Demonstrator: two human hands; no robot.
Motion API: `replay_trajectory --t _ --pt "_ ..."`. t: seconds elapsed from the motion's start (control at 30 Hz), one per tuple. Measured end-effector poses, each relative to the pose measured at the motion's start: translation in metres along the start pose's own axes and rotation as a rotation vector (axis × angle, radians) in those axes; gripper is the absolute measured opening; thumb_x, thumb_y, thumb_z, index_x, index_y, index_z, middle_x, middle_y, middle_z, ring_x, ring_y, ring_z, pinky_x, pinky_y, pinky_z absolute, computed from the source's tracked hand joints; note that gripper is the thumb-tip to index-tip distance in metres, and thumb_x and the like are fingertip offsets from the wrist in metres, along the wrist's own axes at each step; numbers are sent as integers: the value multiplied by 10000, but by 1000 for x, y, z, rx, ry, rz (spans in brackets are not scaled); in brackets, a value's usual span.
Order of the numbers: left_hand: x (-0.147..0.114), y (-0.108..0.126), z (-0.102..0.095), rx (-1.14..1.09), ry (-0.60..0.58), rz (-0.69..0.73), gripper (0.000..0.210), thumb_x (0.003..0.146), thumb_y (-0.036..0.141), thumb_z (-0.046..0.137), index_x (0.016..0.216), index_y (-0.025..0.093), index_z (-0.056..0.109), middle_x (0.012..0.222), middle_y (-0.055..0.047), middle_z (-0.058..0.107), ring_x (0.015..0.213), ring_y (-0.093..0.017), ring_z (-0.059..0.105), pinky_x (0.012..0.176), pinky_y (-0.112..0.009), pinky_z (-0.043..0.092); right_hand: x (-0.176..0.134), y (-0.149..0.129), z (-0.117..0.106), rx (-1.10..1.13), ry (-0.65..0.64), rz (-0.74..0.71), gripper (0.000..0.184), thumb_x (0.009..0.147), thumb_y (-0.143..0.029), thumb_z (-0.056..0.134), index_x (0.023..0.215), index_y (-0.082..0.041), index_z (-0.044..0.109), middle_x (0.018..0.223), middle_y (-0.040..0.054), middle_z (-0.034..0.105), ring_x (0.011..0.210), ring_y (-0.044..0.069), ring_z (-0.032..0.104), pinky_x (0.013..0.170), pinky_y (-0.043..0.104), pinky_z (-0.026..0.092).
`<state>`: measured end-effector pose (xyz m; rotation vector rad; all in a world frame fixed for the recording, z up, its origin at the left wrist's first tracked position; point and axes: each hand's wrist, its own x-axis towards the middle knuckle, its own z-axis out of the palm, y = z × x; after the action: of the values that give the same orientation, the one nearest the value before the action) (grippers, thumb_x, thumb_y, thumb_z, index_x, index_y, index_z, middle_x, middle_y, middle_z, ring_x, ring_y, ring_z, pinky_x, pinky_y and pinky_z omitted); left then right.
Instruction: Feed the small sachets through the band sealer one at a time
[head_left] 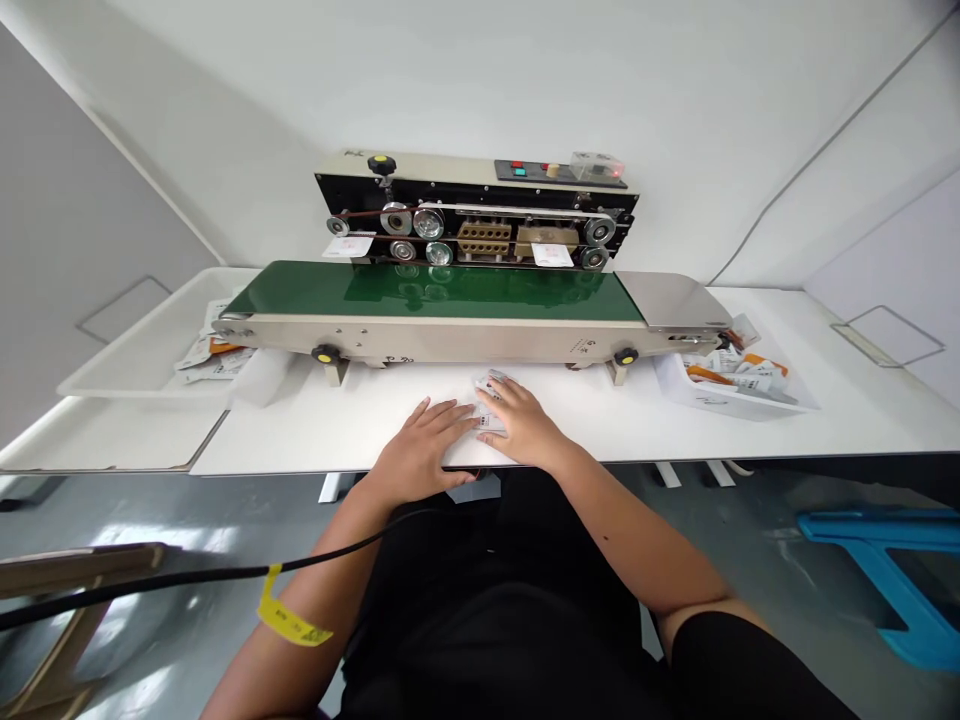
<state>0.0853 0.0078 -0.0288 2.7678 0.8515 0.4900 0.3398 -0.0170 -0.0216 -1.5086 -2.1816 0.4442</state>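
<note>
At the front edge of a white table, a person's two hands press down on a small pile of white packets. The left hand lies flat, its fingers spread loosely and touching the pile's left side. The right hand covers the packets from the right, fingers curved over them and lightly closed on the top ones. Just behind the pile stands a sealing machine with a green belt running across it. A white tray to the left holds more packets, and an open box to the right holds packets with orange markings. White walls close in the corner; the floor is grey. A black cable carrying a yellow tag crosses the left forearm. The print on the packets and tag is too small to read.
</note>
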Motion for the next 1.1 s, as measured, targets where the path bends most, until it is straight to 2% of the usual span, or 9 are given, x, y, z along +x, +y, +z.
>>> replay_trajectory --t 0.07,0.3,0.43,0.53,0.63,0.73,0.83,0.93,1.1 --pt "-2 -4 -2 -14 -26 25 896 826 516 870 1608 319 481 1669 -106 495 1578 -418 393 1322 -719 174 1 2 11 -48 -50 7 724 1002 -547 642 1650 -285 454 1776 99 274 1654 404 205 1314 642 267" --pt "-6 -8 -11 -308 24 3 660 933 365 768 1558 293 568 1629 -110 545 1514 -310 523 1241 -541 475 0 8 11 -50 -80 24 726 1033 -554 584 1685 -293 401 1788 54 237 1670 337 181 1328 587 279" --pt "-9 -14 -12 -503 287 -186 385 1041 465 620 1339 264 758 1480 -108 685 1409 -302 632 1226 -548 494 -2 10 13 -54 -63 21 714 1021 -527 606 1673 -297 427 1778 47 270 1665 340 202 1330 582 276" --pt "-11 -22 -7 -762 569 -395 491 1083 561 505 1330 220 757 1523 -144 647 1408 -322 633 1188 -557 519 -2 10 13 -44 -64 23 696 1027 -519 593 1671 -317 426 1782 30 259 1668 333 195 1329 587 275" --pt "-9 -27 -1 -903 676 -530 594 1086 627 437 1378 189 713 1557 -175 610 1382 -329 653 1146 -550 544 -3 10 12 -43 -76 31 698 1030 -519 583 1675 -308 420 1782 39 261 1670 332 185 1329 586 271" --pt "-5 -23 -1 -659 587 -507 551 1040 624 544 1364 215 720 1519 -148 650 1420 -310 615 1212 -548 480 -3 10 12 -44 -71 34 698 1025 -509 592 1672 -307 425 1780 43 270 1669 330 190 1327 583 271" --pt "-4 -12 -6 -403 400 -273 548 990 582 653 1423 248 679 1536 -128 629 1461 -316 553 1257 -548 412 -3 10 13 -47 -63 26 696 1023 -527 597 1664 -304 441 1779 46 272 1668 332 196 1326 580 271" --pt "-5 -3 -13 -286 204 -58 613 893 626 763 1385 265 699 1430 -129 678 1373 -347 588 1222 -548 415 -3 11 14 -56 -64 22 708 1022 -543 604 1661 -282 448 1775 61 282 1666 338 201 1328 574 269" --pt "-4 4 -19 -190 0 16 608 828 503 841 1385 311 691 1258 -94 722 1199 -335 652 1109 -504 491 -4 8 13 -49 -52 20 703 1031 -550 596 1670 -310 430 1778 45 276 1668 335 194 1330 571 274"
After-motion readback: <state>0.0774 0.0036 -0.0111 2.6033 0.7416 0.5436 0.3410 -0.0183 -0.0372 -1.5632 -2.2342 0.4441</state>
